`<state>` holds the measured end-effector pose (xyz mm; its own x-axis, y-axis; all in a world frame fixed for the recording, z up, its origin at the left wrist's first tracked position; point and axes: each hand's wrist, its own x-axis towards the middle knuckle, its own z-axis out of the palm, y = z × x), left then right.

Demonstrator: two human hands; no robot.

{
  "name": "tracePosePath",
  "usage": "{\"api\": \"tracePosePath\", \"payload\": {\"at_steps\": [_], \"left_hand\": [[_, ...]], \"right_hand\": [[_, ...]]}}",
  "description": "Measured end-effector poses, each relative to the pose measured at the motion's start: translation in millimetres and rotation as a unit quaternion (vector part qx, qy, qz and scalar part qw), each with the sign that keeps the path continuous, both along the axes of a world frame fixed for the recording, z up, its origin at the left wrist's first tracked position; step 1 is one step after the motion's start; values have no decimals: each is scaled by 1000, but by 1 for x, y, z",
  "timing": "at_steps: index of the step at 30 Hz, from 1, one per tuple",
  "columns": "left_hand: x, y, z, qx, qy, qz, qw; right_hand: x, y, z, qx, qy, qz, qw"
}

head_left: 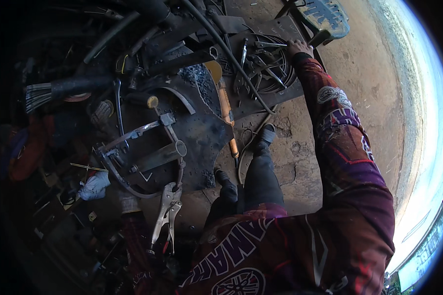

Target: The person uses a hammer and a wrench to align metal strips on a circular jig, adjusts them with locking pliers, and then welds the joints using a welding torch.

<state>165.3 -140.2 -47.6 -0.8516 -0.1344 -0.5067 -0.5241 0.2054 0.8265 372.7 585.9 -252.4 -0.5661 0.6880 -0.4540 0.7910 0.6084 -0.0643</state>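
Note:
My right hand [300, 47] reaches to the far right of the bench. Its fingers close round the end of a slim silver handle [272, 44], apparently of pliers, among several other pliers and clamps [268, 71] on coiled cable. The cuff of a pale knit glove shows on my left hand [129, 202], just below a curved metal frame [114, 173]; dark shade hides its fingers. Locking pliers [168, 206] are clamped to the frame's near right corner, their handles hanging toward me. A steel pipe piece [160, 156] lies inside the frame.
An angle grinder [225, 103] with an orange body lies along the bench edge. A wrench [118, 105], a hammer [145, 100] and a bundle of rods [39, 96] are on the left. A long hose [231, 54] crosses the bench. A plastic chair [325, 18] stands far right.

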Motion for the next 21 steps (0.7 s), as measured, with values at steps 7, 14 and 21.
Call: {"api": "tracePosePath", "payload": {"at_steps": [7, 14, 21], "left_hand": [[2, -2, -6, -1, 6, -17, 1000], [-16, 10, -15, 5, 48, -88, 995], [-1, 77, 20, -139, 316, -385, 856]], "right_hand": [[-6, 6, 36, 38, 90, 161, 982], [22, -29, 115, 177, 245, 18, 953], [120, -166, 233, 189, 438, -258, 840]]}}
